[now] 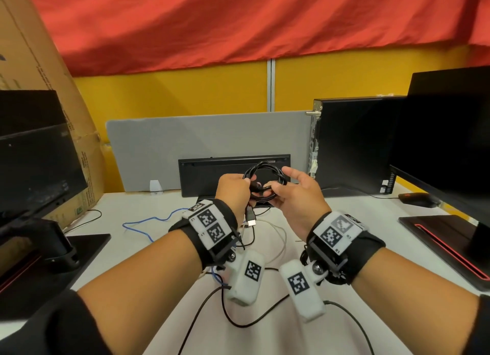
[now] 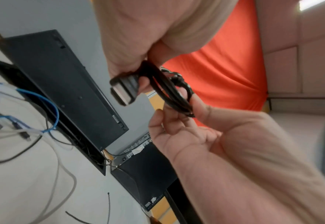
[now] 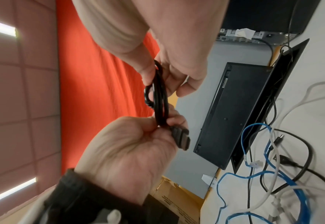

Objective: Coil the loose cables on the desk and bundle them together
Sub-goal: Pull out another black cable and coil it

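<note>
Cables: your left hand (image 1: 233, 189) and right hand (image 1: 297, 193) both pinch one coiled black cable (image 1: 265, 181) above the desk (image 1: 148, 248) — blue cable (image 1: 148, 222) and white cable (image 1: 281, 238) lie loose, unbundled.

Red cloth (image 1: 238, 23) above yellow partition (image 1: 185, 95), grey divider panel (image 1: 164, 148), white desk (image 1: 148, 238)

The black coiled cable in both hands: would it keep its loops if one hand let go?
Probably not fully. The black coiled cable looks thick and springy, and no tie shows. Its plug dangles below the left hand, likely tugging loops loose. The right hand pinches the other side.
</note>
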